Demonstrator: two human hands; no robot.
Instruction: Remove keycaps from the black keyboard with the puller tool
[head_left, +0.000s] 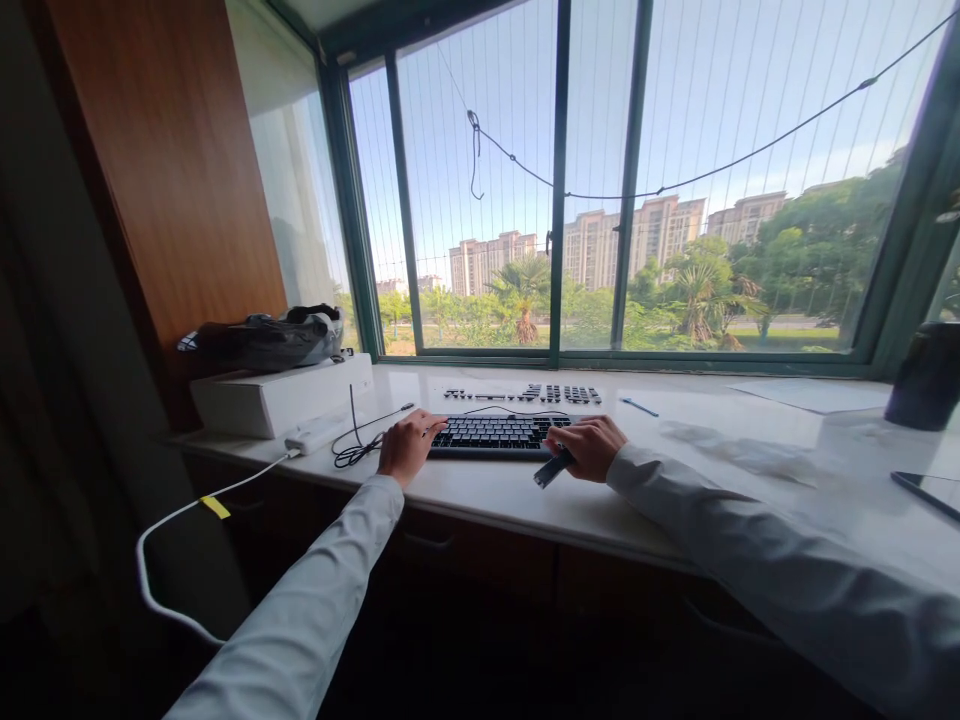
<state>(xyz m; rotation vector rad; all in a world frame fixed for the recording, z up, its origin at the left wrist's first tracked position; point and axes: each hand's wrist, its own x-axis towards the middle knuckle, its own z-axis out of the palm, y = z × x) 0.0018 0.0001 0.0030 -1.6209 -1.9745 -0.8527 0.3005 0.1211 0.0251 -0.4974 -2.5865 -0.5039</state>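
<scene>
On a white surface, a keyboard's left end met the left hand, grip unclear; the right hand, clutching a dark tool, hid some keys.

L hand at kbd L end; R hand w/ dark tool, type unclear; keycaps behind.

Middle left, a dark bag is carried by a box; upper right, a window is crossed by rope.
</scene>
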